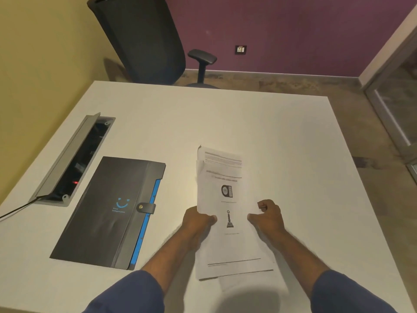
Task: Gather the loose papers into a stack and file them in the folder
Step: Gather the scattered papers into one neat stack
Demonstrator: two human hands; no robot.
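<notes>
head view, single frame — contents of a white table [282, 136], listed from centre outward

papers [225, 199]: a loose stack of printed sheets near the table's front centre, edges not squared; a further sheet pokes out at the top left and another at the bottom. top sheet carries text lines and two small dark pictures, wording too blurred to read

left hand [198, 220]: closed on the left edge of the papers, thumb on the top sheet, other fingers hidden beneath

right hand [268, 216]: at the right edge of the papers, fingers curled in loosely; whether it pinches the sheets or only rests against them cannot be told

folder [108, 211]: black, flat on the table to the left of the papers and apart from them, closed, strap with a snap button fastened over its right edge, blue lining showing along that edge, blue smile mark on the cover

cable box [74, 159]: recessed in the table left of the folder, grey lid raised, a small red light inside; a dark cable [18, 210] leads off its near end

office chair [144, 39]: dark, beyond the far edge of the table

blue sleeves cover both forearms at the bottom of the frame
</notes>
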